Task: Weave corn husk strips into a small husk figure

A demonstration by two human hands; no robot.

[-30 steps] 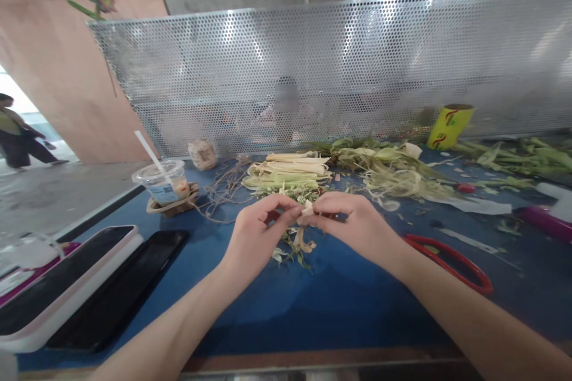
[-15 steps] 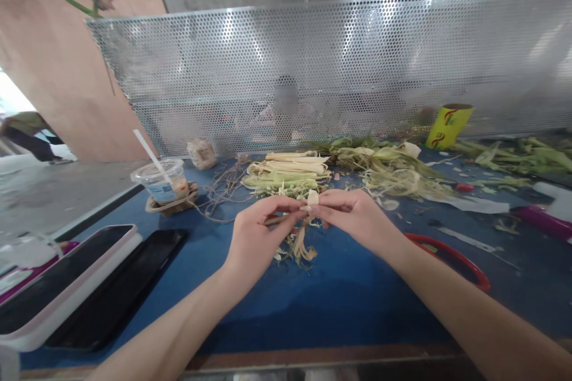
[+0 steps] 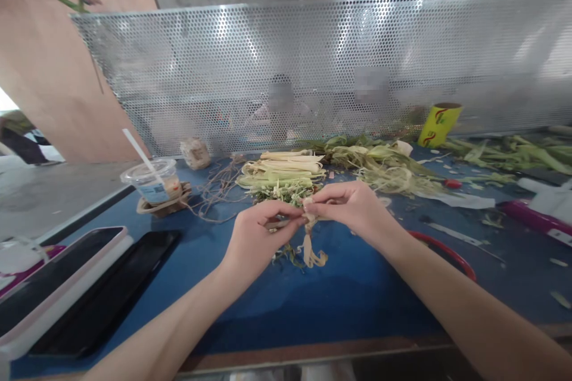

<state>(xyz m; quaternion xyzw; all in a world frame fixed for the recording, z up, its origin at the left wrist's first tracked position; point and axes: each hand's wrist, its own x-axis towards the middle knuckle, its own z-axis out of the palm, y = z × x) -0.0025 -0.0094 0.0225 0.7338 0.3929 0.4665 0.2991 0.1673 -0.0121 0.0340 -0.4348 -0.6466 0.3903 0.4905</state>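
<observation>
Above the middle of the blue table, my left hand (image 3: 259, 237) and my right hand (image 3: 357, 212) meet with thumbs and fingertips pinched. Between them is a small pale corn husk piece (image 3: 311, 250), its curled dry ends hanging down below my fingers. My fingers hide part of it. Just beyond my hands lies a stack of pale and light green husk strips (image 3: 281, 166), with small leafy, budded stems (image 3: 286, 191) along its near edge. Green scraps (image 3: 292, 256) lie on the table under my left fingers.
At left are a lidded cup (image 3: 154, 187) in a cardboard holder, tangled twine (image 3: 217, 193) and two phones (image 3: 120, 286). Loose husks (image 3: 375, 158), a yellow roll (image 3: 440, 125), a thin blade-like tool (image 3: 460, 234) and a red ring (image 3: 467, 265) are at right. A perforated metal screen (image 3: 313, 71) stands behind.
My right fingertips have shifted slightly up and in toward my left hand. The husk's hanging ends have swung a little right and show more clearly. The view has turned slightly right.
</observation>
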